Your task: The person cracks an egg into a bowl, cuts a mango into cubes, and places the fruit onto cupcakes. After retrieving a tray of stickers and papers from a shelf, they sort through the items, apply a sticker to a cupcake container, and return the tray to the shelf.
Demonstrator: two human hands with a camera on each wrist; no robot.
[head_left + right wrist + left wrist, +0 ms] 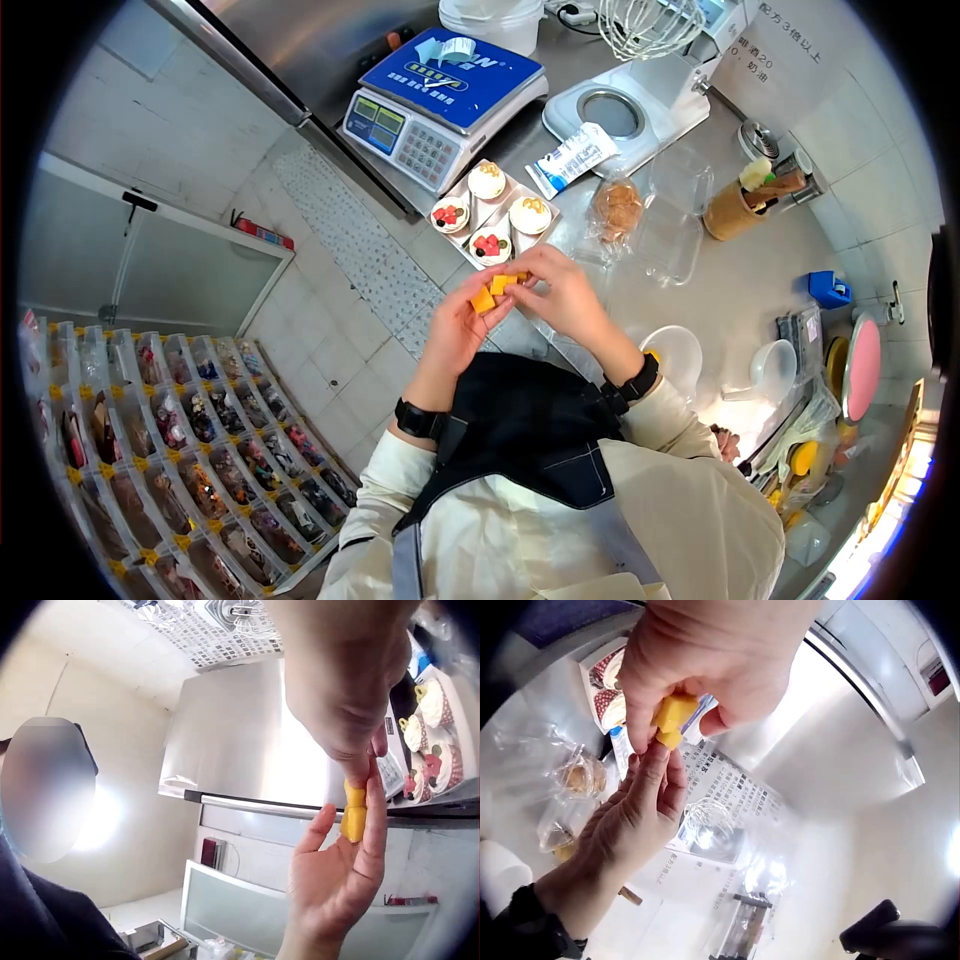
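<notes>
The small block-shaped pieces are bright yellow-orange. The round paper cups show white dots on red sides under white cream, two of them topped with red chunks. The boxy digital scale is blue on top, pale grey below; the flat round disc pink; the fabric apron black; the metal tabletop silvery.

Smooth, blocky yellow-orange pieces sit close together at the head view's centre. The lower-left one is tilted.
</notes>
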